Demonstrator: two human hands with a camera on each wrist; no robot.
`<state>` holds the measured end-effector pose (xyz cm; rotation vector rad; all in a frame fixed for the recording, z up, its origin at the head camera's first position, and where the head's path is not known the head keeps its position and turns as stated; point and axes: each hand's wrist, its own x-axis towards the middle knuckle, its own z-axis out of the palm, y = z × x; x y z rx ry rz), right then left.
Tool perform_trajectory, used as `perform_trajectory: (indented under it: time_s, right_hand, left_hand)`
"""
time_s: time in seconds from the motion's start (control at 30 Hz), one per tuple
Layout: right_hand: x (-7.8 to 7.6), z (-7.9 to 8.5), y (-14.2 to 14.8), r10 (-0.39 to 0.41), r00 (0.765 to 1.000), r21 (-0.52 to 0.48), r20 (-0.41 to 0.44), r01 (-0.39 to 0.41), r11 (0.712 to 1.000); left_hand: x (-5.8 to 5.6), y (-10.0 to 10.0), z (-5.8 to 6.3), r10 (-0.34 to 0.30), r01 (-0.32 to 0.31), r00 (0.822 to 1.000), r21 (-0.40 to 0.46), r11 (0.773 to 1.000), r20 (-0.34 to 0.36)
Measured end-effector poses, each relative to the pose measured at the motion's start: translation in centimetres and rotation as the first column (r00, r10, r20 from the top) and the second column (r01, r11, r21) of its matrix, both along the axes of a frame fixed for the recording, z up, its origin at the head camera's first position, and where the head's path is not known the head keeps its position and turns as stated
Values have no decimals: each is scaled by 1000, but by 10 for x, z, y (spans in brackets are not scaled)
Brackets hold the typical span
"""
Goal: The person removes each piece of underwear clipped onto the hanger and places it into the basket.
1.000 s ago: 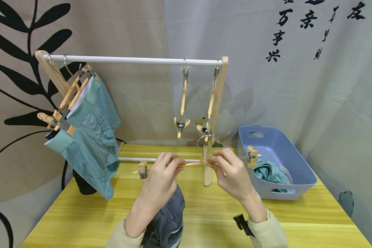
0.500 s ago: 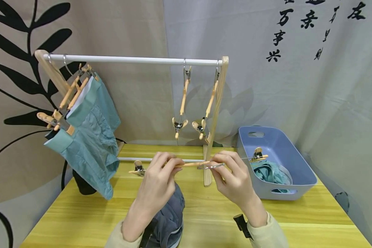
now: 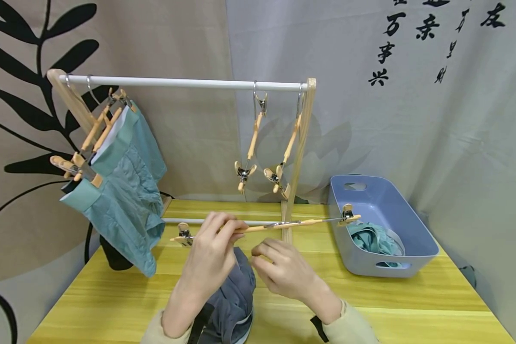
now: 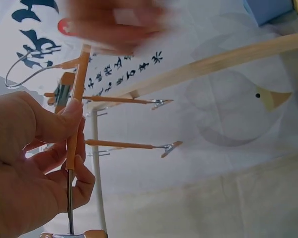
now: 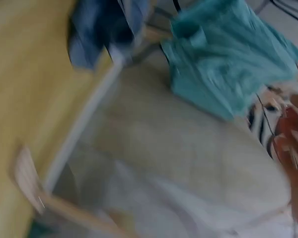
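My left hand (image 3: 210,253) pinches a wooden clip hanger (image 3: 309,222) near its middle, holding it roughly level above the table. One metal clip (image 3: 182,234) shows left of that hand, the other (image 3: 347,215) in front of the basket. The hanger's wire hook (image 4: 27,72) appears in the left wrist view. Below and right of the hanger is my right hand (image 3: 284,272), apart from it, fingers loosely bent and nothing seen in them. It is a blur (image 4: 109,22) in the left wrist view. A dark grey-blue garment (image 3: 236,301) lies beneath the left forearm.
Teal shorts (image 3: 129,191) hang clipped at the left of a rack with a white rail (image 3: 180,82). Two bare clip hangers (image 3: 253,136) (image 3: 292,136) hang at its right. A blue basket (image 3: 408,229) with teal cloth (image 3: 374,239) inside stands at the table's right.
My right hand has let go of the hanger and moved down and left. The hanger, still in my left hand, has shifted slightly left and its hook has turned.
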<state>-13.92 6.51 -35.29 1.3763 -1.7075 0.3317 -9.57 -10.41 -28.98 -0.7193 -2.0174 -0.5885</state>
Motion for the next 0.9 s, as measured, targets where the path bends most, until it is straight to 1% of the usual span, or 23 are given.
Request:
perform_trajectory:
  time_s: [0.03,0.07,0.13,0.2,0.23,0.27,0.3,0.33,0.37,0.43,0.47,0.53,0.63,0.67,0.7,0.73,0.77,0.8,0.87,0.9]
  right_hand:
    - [-1,-9,-5,-33,997,69,72,28,997]
    - [-2,-17,-10,-67,987,143,146,46,989]
    - [-3,-31,-19,-132,950,288,284,47,957]
    - [-4,-43,-27,-188,895,413,404,5,911]
    - [-4,-48,-31,-218,863,467,455,-23,884]
    - [-3,-52,-34,-249,823,512,510,-58,857]
    - [-3,-55,-37,-275,789,547,549,-90,833]
    - [-3,-58,-40,-303,761,577,573,-113,809]
    - [-3,-60,-43,-331,738,603,588,-128,787]
    - [-3,-64,-48,-389,707,647,591,-128,751]
    - [-3,-65,-50,-418,698,669,581,-118,734]
    - [-4,-68,-55,-477,703,724,528,-79,685]
    - [-4,-73,-60,-537,724,791,433,-20,611]
    - [-4,-74,-61,-546,739,808,395,3,589]
    - [-5,-75,-61,-549,750,815,369,22,579]
    - [-5,-76,-62,-545,760,815,354,35,578]
    - [-6,-77,-61,-533,774,808,341,48,587]
    - [-6,-78,-61,-519,785,797,339,53,601]
    - [-8,-79,-58,-473,811,764,344,51,643]
    - [-9,-79,-57,-447,820,743,357,40,668]
  left_hand:
    - [0,0,0,2,-2,1000,-4,1000,2]
    - [0,-1,-1,4,-3,1000,-8,1000,6]
    - [-1,-1,-1,5,-5,1000,-17,1000,17]
    - [-2,-3,-2,10,-9,999,-27,1000,31]
    - [-2,-3,-3,13,-12,999,-33,999,42]
    - [-2,-4,-3,17,-15,998,-38,999,53]
    - [-2,-4,-4,22,-19,998,-43,999,63]
    - [-3,-5,-4,27,-23,997,-48,999,73]
    - [-4,-6,-5,32,-28,996,-51,998,80]
    - [-5,-8,-6,39,-34,995,-57,998,96]
    - [-6,-8,-6,41,-35,994,-58,998,101]
    - [-8,-10,-7,47,-41,993,-58,997,105]
    - [-10,-12,-8,63,-58,993,-57,997,104]
    - [-11,-13,-9,71,-65,992,-60,996,103]
    - [-12,-14,-9,80,-74,992,-62,995,101]
    - [-13,-15,-9,86,-80,991,-62,995,98]
    - [-14,-15,-9,92,-86,991,-64,994,99]
    - [-14,-16,-9,98,-92,990,-64,994,102]
    - [-16,-18,-9,111,-104,987,-66,992,113]
    - [-16,-19,-9,118,-111,985,-65,992,123]
